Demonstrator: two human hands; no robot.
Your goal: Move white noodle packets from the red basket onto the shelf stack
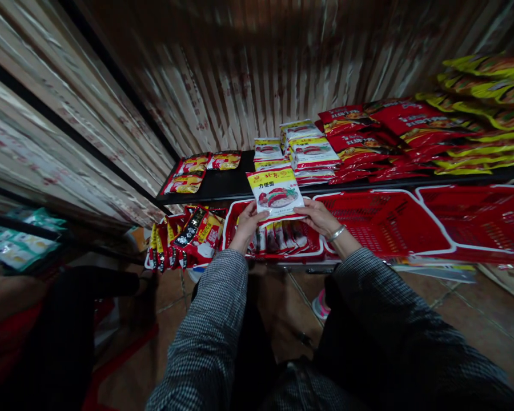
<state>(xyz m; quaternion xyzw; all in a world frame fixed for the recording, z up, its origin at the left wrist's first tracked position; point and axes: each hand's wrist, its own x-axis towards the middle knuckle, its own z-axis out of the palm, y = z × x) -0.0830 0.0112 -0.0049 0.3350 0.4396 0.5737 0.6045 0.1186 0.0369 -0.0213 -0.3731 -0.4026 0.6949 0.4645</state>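
Note:
Between my two hands I hold a packet of instant noodles (277,195), white and yellow with a picture of a bowl on its front. My left hand (249,222) grips its lower left corner, and my right hand (320,216), with a bracelet at the wrist, grips the lower right one. Just behind the packet, on the black shelf (227,185), stand stacks of matching white noodle packets (312,149). Below my hands a red basket (231,220) holds several packets set on edge.
Red noodle packets (360,142) and yellow ones (488,114) pile up along the shelf to the right. A few red-yellow packets (188,174) lie at its left end. More red baskets (381,220) stand below. A person's dark-clothed leg (68,319) is at the left.

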